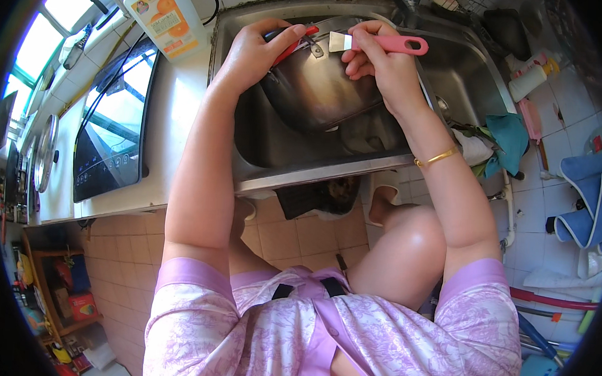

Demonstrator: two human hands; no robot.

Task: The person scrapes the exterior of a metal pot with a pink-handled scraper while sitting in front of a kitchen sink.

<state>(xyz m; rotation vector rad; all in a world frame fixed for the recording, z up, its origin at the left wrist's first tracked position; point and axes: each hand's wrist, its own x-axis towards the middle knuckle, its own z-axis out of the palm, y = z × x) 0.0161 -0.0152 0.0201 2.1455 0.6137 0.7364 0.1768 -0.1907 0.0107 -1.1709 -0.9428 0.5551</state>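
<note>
A stainless steel pot (325, 88) with brown stains on its side is held tilted over the left basin of a double sink (301, 173). My left hand (262, 47) grips the pot by its red and black handle (287, 51). Between the thumb and fingers of my right hand (382, 60) is a small scraper with a pink plastic handle (403, 44). Its flat metal blade (339, 41) points left, close to the pot's side near the handle bracket; whether it touches cannot be told. The pot's inside is hidden from view.
Left of the sink, a plastic detergent bottle (167, 21) and a black induction cooktop (115, 124) are on the counter, with a glass lid (45, 151) farther left. A teal cloth (507, 141) and leafy greens lie at the sink's right edge. A faucet (407, 6) rises behind.
</note>
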